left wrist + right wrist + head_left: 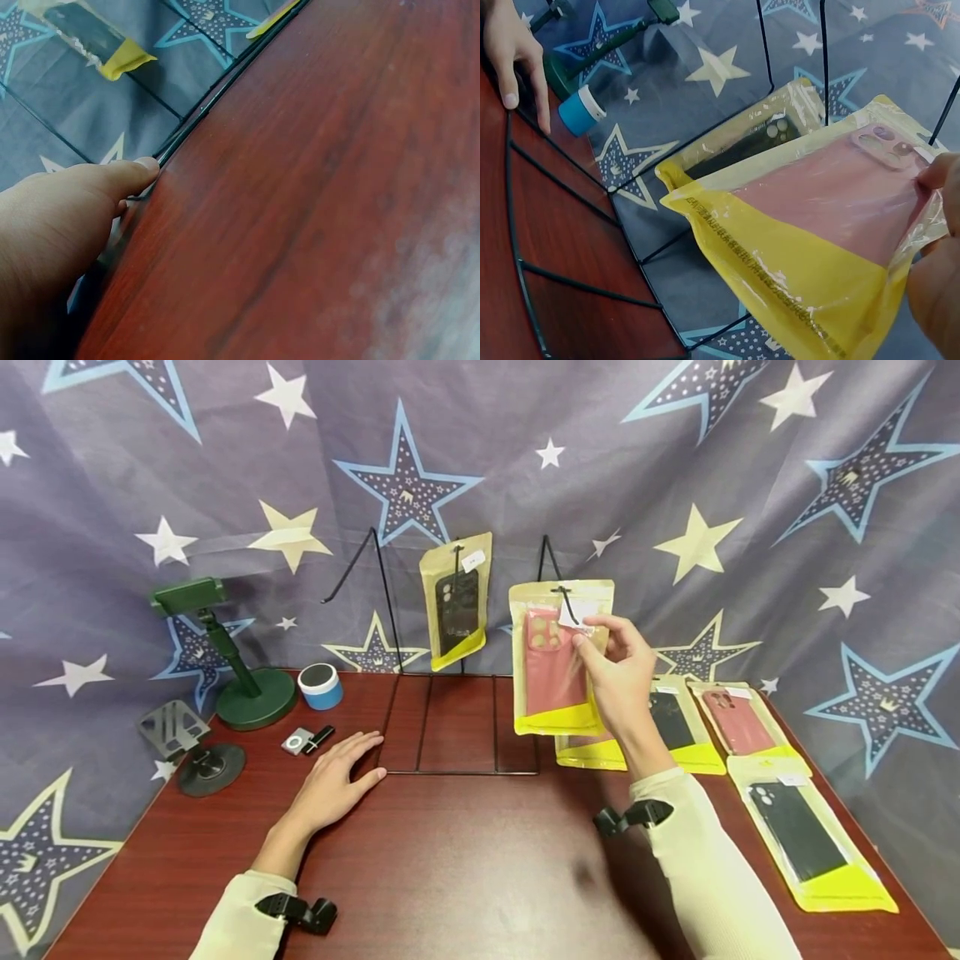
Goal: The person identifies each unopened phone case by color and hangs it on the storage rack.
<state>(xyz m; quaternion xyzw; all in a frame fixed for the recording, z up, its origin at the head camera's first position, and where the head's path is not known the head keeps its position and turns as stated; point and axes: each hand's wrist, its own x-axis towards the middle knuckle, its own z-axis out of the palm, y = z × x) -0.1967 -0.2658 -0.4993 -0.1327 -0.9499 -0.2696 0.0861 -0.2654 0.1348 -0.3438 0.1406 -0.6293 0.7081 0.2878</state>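
Observation:
My right hand [622,668] pinches the right edge of a packaged pink phone case [553,664], thumb in front. One black wire hook passes through the hole at the top of that bag. My left hand [333,781] lies on the table with fingers extended, at the left front corner of the black wire display rack [457,772]. In the left wrist view its thumb [139,176] touches the rack's base wire. A packaged black phone case [456,602] hangs on the middle hook, left of the pink one. The rack's left hook [348,577] carries nothing.
Several packaged cases lie at the right, including a black one [798,831] and a pink one [738,722]. At the left stand a green phone stand [255,697], a grey stand [212,770], a blue cylinder [321,692] and a small music player [297,741]. A star-patterned cloth [480,435] hangs behind.

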